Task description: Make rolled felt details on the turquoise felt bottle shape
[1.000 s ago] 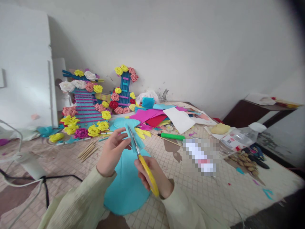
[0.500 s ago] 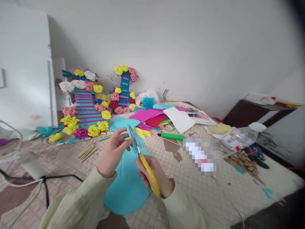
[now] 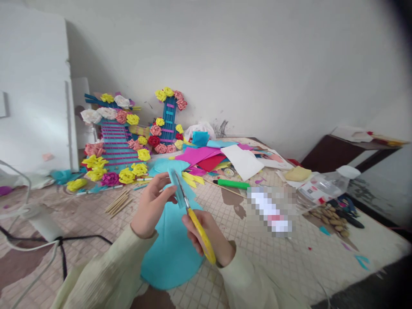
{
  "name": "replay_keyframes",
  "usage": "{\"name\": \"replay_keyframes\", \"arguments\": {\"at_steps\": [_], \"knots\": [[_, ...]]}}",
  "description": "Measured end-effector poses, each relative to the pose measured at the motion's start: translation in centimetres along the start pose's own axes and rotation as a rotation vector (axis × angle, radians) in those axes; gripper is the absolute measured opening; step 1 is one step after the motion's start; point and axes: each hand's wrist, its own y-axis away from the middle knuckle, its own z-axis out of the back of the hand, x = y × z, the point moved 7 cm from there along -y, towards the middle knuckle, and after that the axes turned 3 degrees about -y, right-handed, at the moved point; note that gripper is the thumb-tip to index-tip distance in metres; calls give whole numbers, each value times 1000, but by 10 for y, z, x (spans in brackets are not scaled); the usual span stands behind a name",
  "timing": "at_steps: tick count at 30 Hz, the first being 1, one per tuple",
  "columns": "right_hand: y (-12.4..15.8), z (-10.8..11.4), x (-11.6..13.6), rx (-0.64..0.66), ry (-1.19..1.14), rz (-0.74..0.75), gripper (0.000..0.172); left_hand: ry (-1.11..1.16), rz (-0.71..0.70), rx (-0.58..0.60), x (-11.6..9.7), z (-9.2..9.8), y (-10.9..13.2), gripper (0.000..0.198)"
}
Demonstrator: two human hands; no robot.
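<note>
My left hand (image 3: 151, 205) is closed on a narrow light-blue paper strip (image 3: 174, 195), pinched between thumb and fingers. Yellow-handled scissors (image 3: 201, 236) are in my right hand (image 3: 209, 238), whose fingers wrap around the handles. The scissor blades point up and away, lying along the right edge of the strip; the gap between the blades is too fine to make out. Beneath both hands a large rounded turquoise piece (image 3: 174, 257) lies on the table, partly covered by the hands and strip.
Paper-flower-covered guitar-like crafts (image 3: 117, 146) stand at the back left. Coloured paper sheets (image 3: 206, 156) are heaped behind my hands. Thin wooden sticks (image 3: 118, 203) lie left, a green marker (image 3: 233, 184) right. Farther right are a plastic bottle (image 3: 325, 186) and peanuts (image 3: 331, 219).
The fingers of my left hand have shifted slightly on the paper strip, and the strip's upper end has moved a little left. The scissors and right hand hold nearly the same place.
</note>
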Motion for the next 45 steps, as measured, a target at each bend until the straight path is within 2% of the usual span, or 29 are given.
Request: {"name": "replay_keyframes", "arguments": {"at_steps": [4,21,28,45], "knots": [[0,0,-2,-2,1,-31,48,52,49,-10,6,3,-2,15],[1,-6,2,41,37,25,45,7,121,-124,2,10,1,23],[2,-7,3,65,11,45,44,-63,122,-99,0,9,2,23],[4,-8,6,81,5,62,43,-23,115,-91,5,9,2,21]]}}
